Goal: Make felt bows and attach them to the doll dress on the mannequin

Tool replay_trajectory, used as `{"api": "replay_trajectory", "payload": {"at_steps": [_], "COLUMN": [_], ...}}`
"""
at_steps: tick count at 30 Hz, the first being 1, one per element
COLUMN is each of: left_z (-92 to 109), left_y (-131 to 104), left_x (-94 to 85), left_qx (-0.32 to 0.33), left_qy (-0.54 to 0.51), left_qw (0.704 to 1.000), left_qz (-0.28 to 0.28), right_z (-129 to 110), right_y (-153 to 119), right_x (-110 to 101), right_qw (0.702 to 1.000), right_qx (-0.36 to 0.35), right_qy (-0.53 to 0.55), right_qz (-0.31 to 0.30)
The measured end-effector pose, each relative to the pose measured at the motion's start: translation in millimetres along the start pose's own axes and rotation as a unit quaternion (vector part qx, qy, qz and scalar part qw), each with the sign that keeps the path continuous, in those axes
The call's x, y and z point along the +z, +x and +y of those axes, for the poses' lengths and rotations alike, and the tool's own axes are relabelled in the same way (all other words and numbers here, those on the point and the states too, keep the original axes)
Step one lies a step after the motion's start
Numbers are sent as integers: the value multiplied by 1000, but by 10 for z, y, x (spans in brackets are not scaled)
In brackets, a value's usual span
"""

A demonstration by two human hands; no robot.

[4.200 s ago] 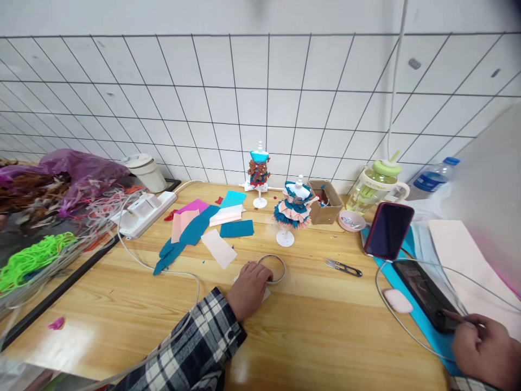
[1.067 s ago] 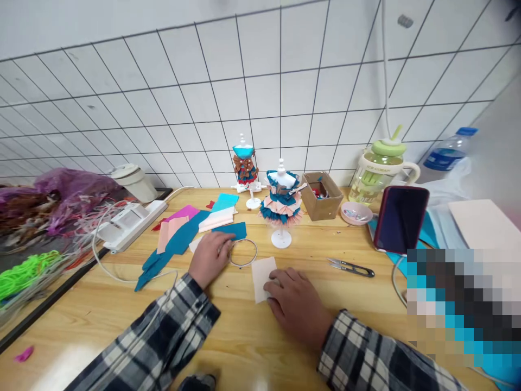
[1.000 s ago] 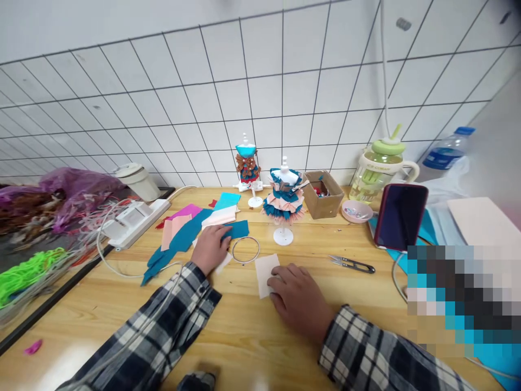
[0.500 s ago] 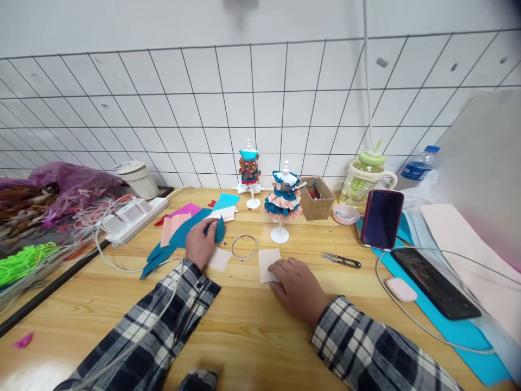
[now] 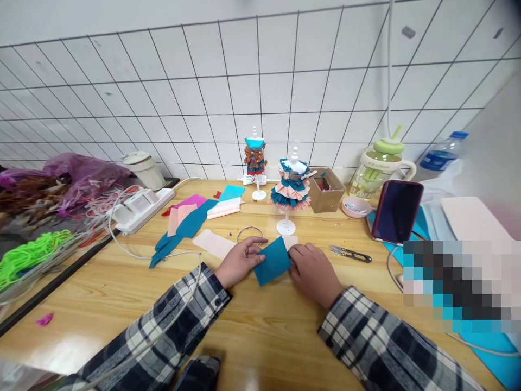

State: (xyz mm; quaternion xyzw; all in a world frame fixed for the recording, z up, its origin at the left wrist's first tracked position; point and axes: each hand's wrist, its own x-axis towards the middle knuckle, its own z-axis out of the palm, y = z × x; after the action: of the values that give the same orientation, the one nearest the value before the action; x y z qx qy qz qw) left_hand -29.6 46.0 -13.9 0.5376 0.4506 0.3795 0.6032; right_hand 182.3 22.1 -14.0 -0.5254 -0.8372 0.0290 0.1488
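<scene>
A teal paper piece (image 5: 272, 262) is held tilted just above the wooden table (image 5: 252, 336). My left hand (image 5: 241, 262) pinches its left edge between thumb and fingers. At its right edge, my right hand (image 5: 312, 271) has its fingers closed on the same piece. Behind the hands lie a pale pink paper piece (image 5: 214, 244) and a thin ring (image 5: 249, 229); another pale piece (image 5: 290, 241) is partly hidden by the right hand. A small dress form (image 5: 290, 190) with teal and pink ruffles stands beyond them.
Snips (image 5: 350, 253) lie right of my right hand. Farther back stand a second dress form (image 5: 255, 163), a cardboard box (image 5: 325, 191), a small dish (image 5: 356, 207) and a phone (image 5: 398, 210). Coloured papers (image 5: 193, 220) and a power strip (image 5: 143, 210) are at left.
My left hand has moved right from the coloured papers and now holds a teal piece. My right hand has let go of the pale piece and grips the teal one. The view has shifted.
</scene>
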Motion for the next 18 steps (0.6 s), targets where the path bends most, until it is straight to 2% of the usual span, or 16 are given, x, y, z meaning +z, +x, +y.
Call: {"api": "replay_trajectory", "payload": {"at_steps": [3, 5, 8, 10, 14, 18], "left_z": [-60, -71, -57, -42, -36, -54], "left_y": [14, 23, 21, 14, 7, 7], "left_x": [-10, -18, -16, -11, -11, -16], "left_qx": [23, 29, 29, 32, 34, 34], "left_qy": [68, 89, 114, 128, 155, 177], "left_qw": [997, 995, 993, 991, 987, 983], "left_qz": [14, 20, 25, 22, 16, 24], "right_z": [83, 144, 217, 239, 226, 205], "right_y": [2, 5, 14, 21, 29, 44], "right_x": [32, 65, 106, 108, 58, 9], "right_qw": [998, 991, 972, 963, 973, 986], "right_qx": [4, 13, 43, 72, 95, 88], "right_qy": [63, 132, 215, 244, 185, 132], "right_qz": [8, 34, 81, 91, 99, 59]}}
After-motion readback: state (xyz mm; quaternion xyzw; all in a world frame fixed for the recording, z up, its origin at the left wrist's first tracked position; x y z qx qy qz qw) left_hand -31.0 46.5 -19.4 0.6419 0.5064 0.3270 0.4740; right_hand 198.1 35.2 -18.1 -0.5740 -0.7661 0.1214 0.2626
